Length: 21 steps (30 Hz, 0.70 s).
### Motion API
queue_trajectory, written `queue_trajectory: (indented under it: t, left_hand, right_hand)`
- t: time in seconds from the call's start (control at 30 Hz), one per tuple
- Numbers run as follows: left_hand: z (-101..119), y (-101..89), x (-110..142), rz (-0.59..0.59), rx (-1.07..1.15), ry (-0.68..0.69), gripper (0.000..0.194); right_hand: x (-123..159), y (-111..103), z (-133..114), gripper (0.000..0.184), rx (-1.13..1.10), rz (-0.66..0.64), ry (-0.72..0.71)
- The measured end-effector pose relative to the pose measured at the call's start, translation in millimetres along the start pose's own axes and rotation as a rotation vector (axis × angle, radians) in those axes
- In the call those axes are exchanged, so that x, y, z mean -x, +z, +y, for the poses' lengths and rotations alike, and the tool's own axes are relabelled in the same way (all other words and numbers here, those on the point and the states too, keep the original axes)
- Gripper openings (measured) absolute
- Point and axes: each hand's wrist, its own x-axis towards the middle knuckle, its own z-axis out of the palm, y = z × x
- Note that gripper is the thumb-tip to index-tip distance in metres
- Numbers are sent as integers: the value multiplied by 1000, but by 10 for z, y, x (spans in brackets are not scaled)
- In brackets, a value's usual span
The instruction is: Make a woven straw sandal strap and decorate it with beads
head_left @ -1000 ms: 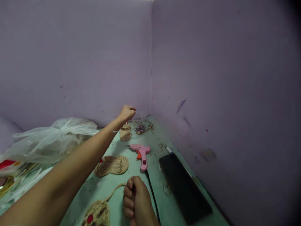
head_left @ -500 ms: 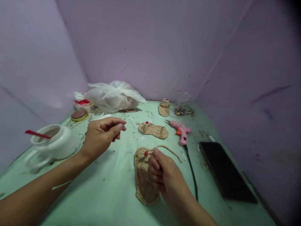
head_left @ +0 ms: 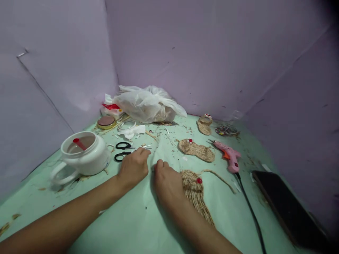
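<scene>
My left hand [head_left: 135,165] is closed, knuckles up, over the green tabletop covering. It lies just in front of black-handled scissors [head_left: 123,145], whose blades it partly covers. My right hand [head_left: 169,181] is closed too, a short gap to the right of the left one. Whatever either set of fingers pinches is hidden or too small to make out. Beside my right wrist lies a small slipper-shaped piece of coiled jute rope [head_left: 194,192] with a red bead and a loose rope tail. My right forearm hides part of its edge.
Farther back lie a second jute slipper [head_left: 197,150] and a third [head_left: 204,125]. A pink glue gun [head_left: 229,153] with a black cord and a dark phone [head_left: 286,208] are on the right. A white mug [head_left: 91,158] stands left; a plastic bag [head_left: 148,104] sits against the wall.
My left hand has come back from the far corner, and both hands are now close together near the scissors. The view has swung left, bringing the mug and scissors into sight.
</scene>
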Motion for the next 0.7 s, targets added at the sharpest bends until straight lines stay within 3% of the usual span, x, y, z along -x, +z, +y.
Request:
queue_trajectory:
  t: [0.2, 0.43, 0.63, 0.7]
  left_hand:
    - [-71, -17, -51, -14, -90, 42, 23]
    - [-64, 0, -71, -33, -117, 39, 21]
    - [-22, -19, -71, 79, 5, 134, 18]
    - [64, -51, -51, 138, 63, 144, 15]
  right_hand:
    - [34, -30, -110, 28, 63, 22, -52]
    - [26, -72, -43, 27, 96, 32, -162]
    - [373, -299, 88, 18, -180, 412, -443]
    - [553, -417, 243, 13, -333, 439, -555]
